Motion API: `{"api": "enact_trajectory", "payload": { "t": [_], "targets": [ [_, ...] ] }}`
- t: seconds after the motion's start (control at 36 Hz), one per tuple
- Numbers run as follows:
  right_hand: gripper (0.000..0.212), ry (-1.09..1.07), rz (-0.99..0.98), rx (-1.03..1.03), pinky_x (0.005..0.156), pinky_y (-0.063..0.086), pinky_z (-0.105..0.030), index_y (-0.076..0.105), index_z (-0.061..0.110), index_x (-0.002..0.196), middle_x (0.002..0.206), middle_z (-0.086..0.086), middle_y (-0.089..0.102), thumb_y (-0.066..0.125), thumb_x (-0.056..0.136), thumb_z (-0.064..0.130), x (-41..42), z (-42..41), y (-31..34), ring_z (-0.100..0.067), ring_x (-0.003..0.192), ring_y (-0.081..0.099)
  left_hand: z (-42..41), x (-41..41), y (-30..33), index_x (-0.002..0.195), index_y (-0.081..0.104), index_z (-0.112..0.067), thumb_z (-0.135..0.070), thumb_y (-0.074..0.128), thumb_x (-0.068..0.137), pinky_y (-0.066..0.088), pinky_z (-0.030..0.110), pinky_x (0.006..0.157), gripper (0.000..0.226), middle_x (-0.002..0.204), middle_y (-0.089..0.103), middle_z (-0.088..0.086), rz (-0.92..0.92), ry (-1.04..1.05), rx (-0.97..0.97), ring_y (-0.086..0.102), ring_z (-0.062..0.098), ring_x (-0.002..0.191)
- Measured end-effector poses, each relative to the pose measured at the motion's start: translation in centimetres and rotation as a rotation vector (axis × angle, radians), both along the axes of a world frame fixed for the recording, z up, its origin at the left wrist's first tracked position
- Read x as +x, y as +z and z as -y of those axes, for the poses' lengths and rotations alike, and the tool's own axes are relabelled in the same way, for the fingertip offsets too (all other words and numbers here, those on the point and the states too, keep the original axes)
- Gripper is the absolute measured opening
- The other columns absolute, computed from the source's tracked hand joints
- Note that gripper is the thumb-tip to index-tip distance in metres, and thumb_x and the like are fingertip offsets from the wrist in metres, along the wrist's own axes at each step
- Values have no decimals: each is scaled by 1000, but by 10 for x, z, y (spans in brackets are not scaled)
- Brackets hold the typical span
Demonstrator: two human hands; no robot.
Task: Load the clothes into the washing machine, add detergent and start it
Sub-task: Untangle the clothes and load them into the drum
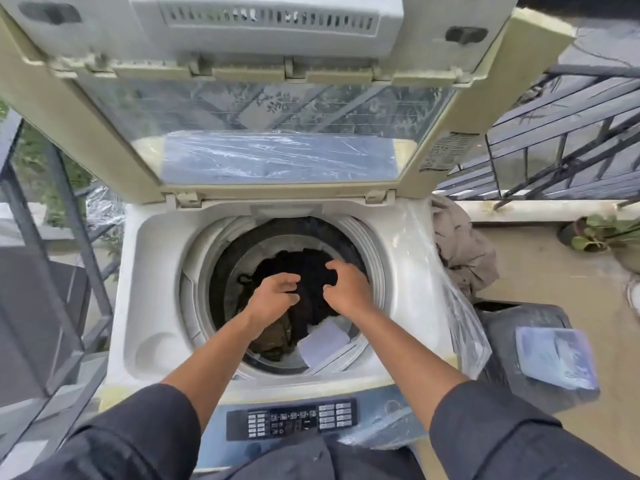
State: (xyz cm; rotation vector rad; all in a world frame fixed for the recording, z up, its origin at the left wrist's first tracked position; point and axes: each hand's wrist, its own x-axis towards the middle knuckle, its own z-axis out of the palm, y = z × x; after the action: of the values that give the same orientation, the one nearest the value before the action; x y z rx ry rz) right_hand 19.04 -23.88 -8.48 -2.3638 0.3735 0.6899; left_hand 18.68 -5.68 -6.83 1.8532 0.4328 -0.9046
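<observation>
While your left hand [273,295] and right hand [346,287] clutch the black cloth [311,268] inside the drum [239,258], its shape stays dark; your fingertips are buried in the folds.

Clothes [313,271] lie in the washing machine [152,271] drum before me; lid [114,147] raised behind; control panel [292,419] nearest me.

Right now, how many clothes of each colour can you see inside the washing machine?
Black clothes: 1 bundle, in the grip of both hands
Olive-brown clothes: 1
Pale lilac-white clothes: 1
Total: 3 visible; more may lie hidden underneath.
</observation>
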Motion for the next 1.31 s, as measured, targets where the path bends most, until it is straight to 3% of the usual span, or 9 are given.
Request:
{"api": "enact_trajectory", "payload": {
  "t": [0.25, 0.44, 0.58, 0.72, 0.81, 0.97, 1.11, 1.17, 1.31],
  "targets": [
    [45, -109, 108, 151, 109, 49, -37, 57, 26, 143, 145, 3, 60, 64, 99, 23, -14, 11, 35, -18, 132, 58, 5, -3, 34, 137, 68, -24, -10, 59, 103, 51, 30, 98, 37, 131, 72, -1, 173, -35, 28, 66, 12, 118],
    [33, -268, 293, 322, 97, 56, -26, 66, 30, 130, 127, 15, 66, 68, 98, 23, -29, 35, 94, -4, 109, 67, 33, 3, 82, 128, 73, -27, -10, 61, 102, 56, 42, 107, 34, 120, 77, -13, 394, -77, -36, 68, 4, 119],
    [22, -339, 471, 295, 79, 53, -12, 69, 35, 115, 114, 19, 70, 68, 96, 24, -45, 69, 125, 9, 91, 67, 68, 3, 109, 124, 74, -33, -9, 60, 100, 57, 45, 105, 37, 114, 78, -16, 428, -111, -92, 71, 3, 111],
    [23, -368, 615, 176, 79, 58, -28, 70, 26, 118, 114, 14, 73, 67, 96, 19, -61, 118, 129, 0, 90, 68, 114, 2, 123, 123, 74, -28, -8, 61, 102, 59, 47, 102, 32, 112, 80, -11, 451, -151, -122, 73, 7, 107],
    [26, -486, 614, 185, 82, 59, -31, 72, 23, 119, 111, 13, 74, 66, 95, 16, -68, 159, 120, -2, 92, 69, 146, 5, 130, 123, 74, -27, -10, 60, 104, 62, 44, 95, 29, 111, 80, -10, 468, -197, -158, 74, 8, 105],
    [27, -579, 505, 94, 85, 61, -42, 71, 25, 118, 112, 8, 74, 66, 94, 16, -71, 247, 54, -9, 94, 71, 223, 20, 123, 114, 76, -29, -10, 59, 105, 67, 41, 84, 27, 112, 79, -1, 358, -224, -212, 76, 26, 105],
    [35, -526, 364, 29, 85, 60, -42, 69, 29, 125, 114, 2, 73, 65, 92, 18, -66, 295, -13, -18, 96, 72, 291, 37, 96, 112, 76, -27, -20, 66, 100, 62, 48, 94, 17, 112, 78, -5, 385, -345, -160, 74, 19, 106],
    [38, -482, 325, 4, 87, 56, -39, 68, 27, 128, 114, -2, 71, 66, 91, 16, -61, 308, -34, -23, 100, 69, 317, 45, 80, 113, 76, -25, -17, 66, 102, 60, 43, 97, 17, 114, 77, -6, 382, -386, -121, 72, 15, 107],
    [45, -350, 189, -70, 99, 45, -39, 65, 15, 134, 128, -13, 68, 69, 89, 12, -48, 339, -78, -35, 123, 58, 365, 59, 33, 116, 75, -22, -13, 66, 101, 55, 32, 88, 20, 114, 76, -5, 326, -500, 2, 69, 15, 100]
  ]
}}
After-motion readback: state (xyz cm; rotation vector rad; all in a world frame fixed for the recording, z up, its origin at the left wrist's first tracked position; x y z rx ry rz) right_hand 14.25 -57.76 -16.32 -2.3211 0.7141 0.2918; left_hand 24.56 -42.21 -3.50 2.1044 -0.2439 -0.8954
